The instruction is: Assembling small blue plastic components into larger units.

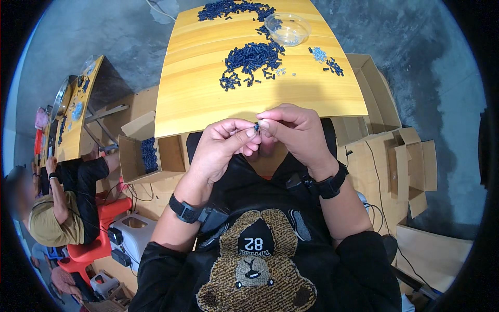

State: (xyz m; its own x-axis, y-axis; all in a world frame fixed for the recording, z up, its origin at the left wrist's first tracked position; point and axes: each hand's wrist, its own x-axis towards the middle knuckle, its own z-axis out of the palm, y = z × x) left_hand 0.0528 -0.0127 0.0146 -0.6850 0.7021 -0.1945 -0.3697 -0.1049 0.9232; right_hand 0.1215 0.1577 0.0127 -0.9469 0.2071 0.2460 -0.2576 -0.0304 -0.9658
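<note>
My hands meet just off the near edge of the yellow wood-grain table (208, 106). Between the thumb and forefinger of my left hand (221, 143) is a small dark plastic piece (256, 127). My right hand (299, 132) pinches close against it, fingertips together; whatever lies between them is too small to make out. On the table lies a pile of small black cylindrical pieces (252, 56), with a few tiny clear pieces (280, 72) beside it. Farther right are a little heap of clear pieces (318, 54) and a small group of black pieces (335, 66).
A clear round plastic bowl (287, 29) stands behind the pile, near more black pieces (228, 9). An open cardboard box (166, 156) at left holds dark pieces; other cartons (410, 166) stand at right. Farther left, another person (54, 213) sits on a red stool (86, 252) by another table.
</note>
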